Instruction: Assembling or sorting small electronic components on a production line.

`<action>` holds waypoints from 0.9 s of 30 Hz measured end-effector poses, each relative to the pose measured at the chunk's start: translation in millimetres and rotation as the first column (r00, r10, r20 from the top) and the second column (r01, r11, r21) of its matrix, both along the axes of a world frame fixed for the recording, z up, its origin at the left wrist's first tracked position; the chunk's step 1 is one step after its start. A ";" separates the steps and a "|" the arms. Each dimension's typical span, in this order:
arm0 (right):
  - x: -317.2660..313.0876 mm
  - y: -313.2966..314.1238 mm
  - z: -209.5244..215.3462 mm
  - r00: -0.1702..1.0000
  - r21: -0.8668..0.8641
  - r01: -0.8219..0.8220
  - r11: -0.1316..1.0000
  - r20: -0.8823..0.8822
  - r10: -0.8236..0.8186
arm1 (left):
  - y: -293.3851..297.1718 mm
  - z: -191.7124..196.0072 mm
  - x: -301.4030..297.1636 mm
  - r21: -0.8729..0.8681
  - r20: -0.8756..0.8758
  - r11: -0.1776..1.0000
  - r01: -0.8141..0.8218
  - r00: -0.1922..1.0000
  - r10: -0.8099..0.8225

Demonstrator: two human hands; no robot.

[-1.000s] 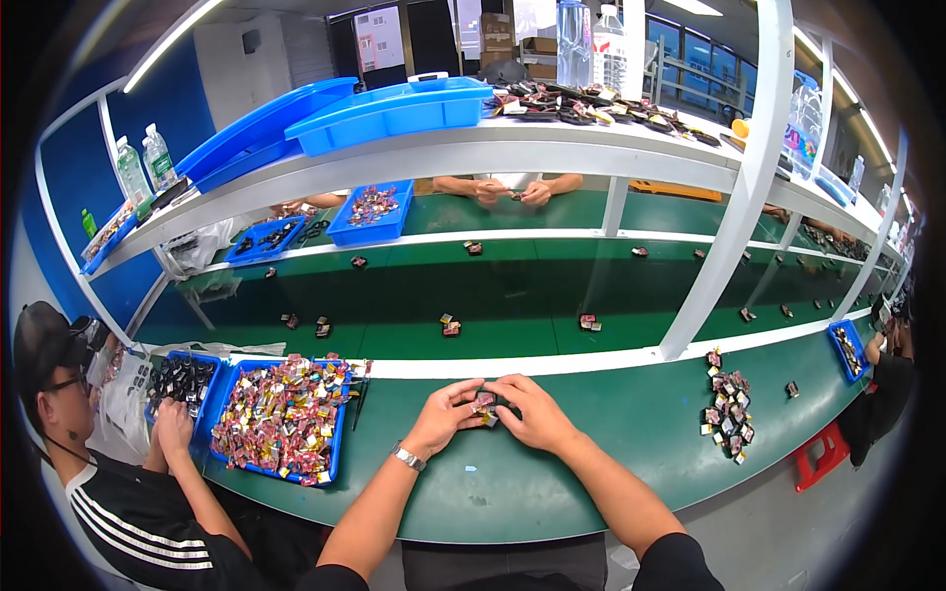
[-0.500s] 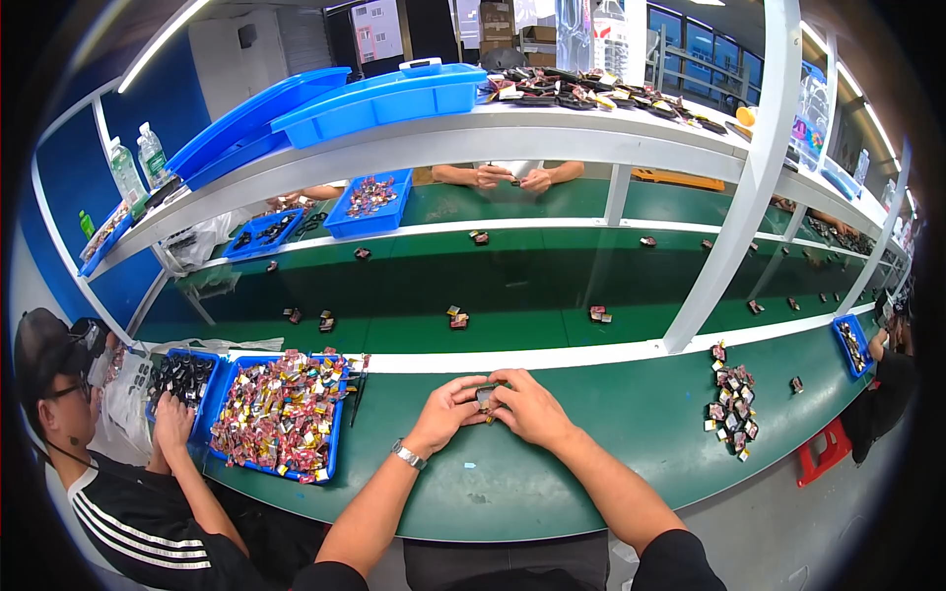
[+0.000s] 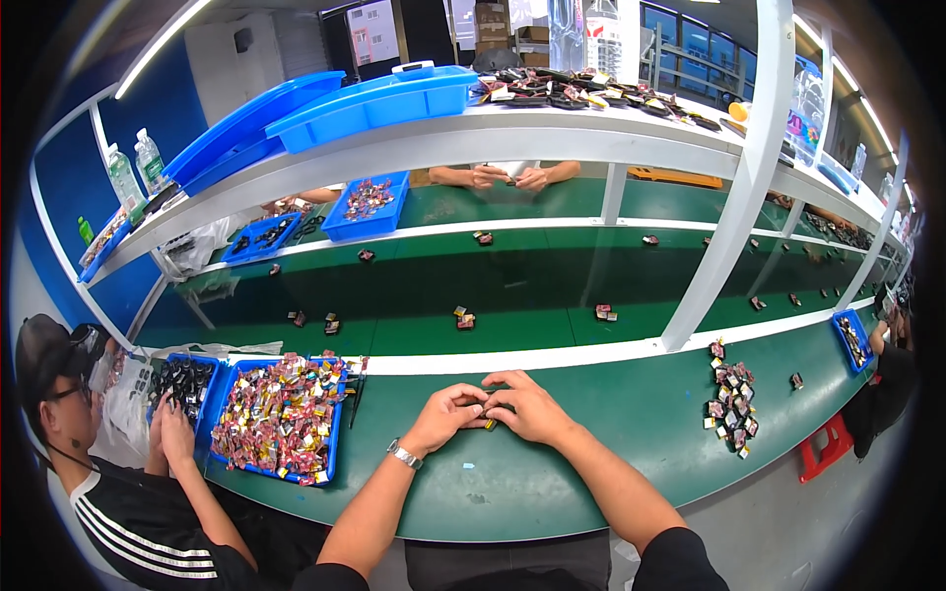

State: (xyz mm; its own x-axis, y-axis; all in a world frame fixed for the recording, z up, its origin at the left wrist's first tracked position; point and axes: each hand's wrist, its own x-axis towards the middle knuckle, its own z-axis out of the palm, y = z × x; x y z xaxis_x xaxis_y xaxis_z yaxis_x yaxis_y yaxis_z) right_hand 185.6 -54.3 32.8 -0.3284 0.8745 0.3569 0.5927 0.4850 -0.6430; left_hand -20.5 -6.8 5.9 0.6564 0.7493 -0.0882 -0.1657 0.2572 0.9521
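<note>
Over the green table [image 3: 552, 483], my left hand [image 3: 445, 418] and my right hand [image 3: 534, 408] meet at the fingertips. Between them they pinch a small dark part with a yellow end [image 3: 490, 425], mostly hidden by the fingers. Left of my hands, a blue tray [image 3: 332, 455] is heaped with small reddish, yellow and white pieces [image 3: 276, 414]. To the right lies a loose cluster of small black parts with reddish and white faces [image 3: 731, 406].
A person [image 3: 128, 492] sits at the left with both hands by a blue bin of black parts [image 3: 182, 384]. Beyond the white rail, a green belt [image 3: 542, 335] bears scattered parts. A white post [image 3: 729, 197] and shelf edge [image 3: 512, 136] stand ahead. A red stool [image 3: 826, 448] is at right.
My fingers have closed further around the small part, so less of it shows. Parts on the belt have shifted slightly right. The person at left has brought their hands together.
</note>
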 end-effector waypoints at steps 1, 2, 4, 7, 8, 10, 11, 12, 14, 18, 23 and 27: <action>1.3 0.0 0.6 1.000 -0.024 -0.022 0.999 -0.018 0.021 | 0.0 -0.3 -0.1 0.008 -0.007 1.000 0.003 1.000 -0.002; 2.3 0.0 1.1 0.998 -0.048 -0.044 0.998 -0.036 0.042 | 0.1 -0.5 -0.2 0.016 -0.014 1.000 0.005 1.000 -0.005; 3.9 0.9 -1.3 0.997 -0.053 -0.043 0.998 -0.070 0.039 | 0.7 -1.7 -0.5 0.028 -0.028 1.000 0.011 1.000 -0.010; 3.8 2.5 -4.3 0.989 -0.088 -0.057 0.994 -0.139 0.044 | 1.3 -5.0 -2.0 0.045 -0.043 0.999 0.006 0.999 -0.004; 3.1 2.7 -4.7 0.983 -0.116 -0.071 0.991 -0.174 0.050 | 1.6 -6.1 -2.8 0.049 -0.043 0.999 -0.003 0.999 0.005; 4.5 2.3 -7.3 0.987 -0.102 -0.042 0.994 -0.156 0.025 | -4.7 6.6 5.2 0.031 -0.017 0.999 -0.018 1.000 0.018; 5.7 2.0 -8.6 0.990 -0.086 -0.018 0.996 -0.138 0.006 | -6.6 10.6 8.6 0.013 0.009 0.999 -0.037 0.999 0.037; 4.9 2.5 -8.7 0.990 -0.084 -0.019 0.996 -0.140 0.007 | -6.3 10.7 7.0 0.015 0.007 0.999 -0.038 0.999 0.038; 4.2 3.4 -8.9 0.993 -0.079 -0.016 0.997 -0.121 0.006 | -4.5 6.9 3.2 0.059 -0.083 0.998 -0.014 0.996 0.019; 3.8 3.5 -9.3 0.976 -0.141 -0.029 0.990 -0.218 -0.002 | 0.7 -8.2 0.0 0.067 -0.030 0.998 -0.015 0.999 0.017; -3.2 -0.6 -17.7 0.979 0.004 0.129 0.992 -0.159 -0.127 | -7.1 10.1 9.7 0.019 -0.023 0.997 -0.079 0.997 0.080; -11.9 -3.4 -15.1 0.982 0.098 0.162 0.982 -0.109 -0.151 | -3.8 1.1 3.9 0.044 -0.028 0.998 -0.055 0.998 0.057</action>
State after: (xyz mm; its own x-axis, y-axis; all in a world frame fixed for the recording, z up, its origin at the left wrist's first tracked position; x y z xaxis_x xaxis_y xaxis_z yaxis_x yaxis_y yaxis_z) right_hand 173.7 -57.8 17.7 -0.1479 0.8678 0.4744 0.6015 0.4597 -0.6534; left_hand -16.6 -10.6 7.0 0.6109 0.7883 -0.0740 -0.1503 0.2071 0.9667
